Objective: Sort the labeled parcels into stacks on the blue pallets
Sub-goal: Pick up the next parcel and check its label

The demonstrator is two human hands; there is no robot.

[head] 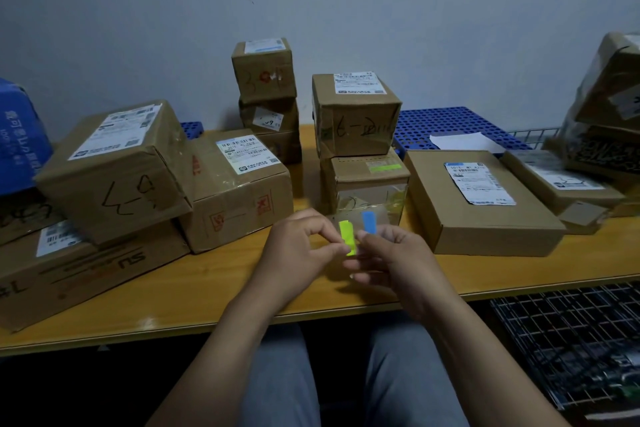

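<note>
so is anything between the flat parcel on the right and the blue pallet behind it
No: the flat parcel lies just in front of the blue pallet. A white sheet lies on the pallet's near edge. The left hand pinches a green strip, the right hand a blue strip.

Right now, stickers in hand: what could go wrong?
1. The green sticker and blue sticker sit close between the left hand and right hand; they may stick together or get swapped.
2. The big box at left lies tilted on other boxes and could slide.
3. The tall stack at back looks uneven; a bump might topple it.
</note>
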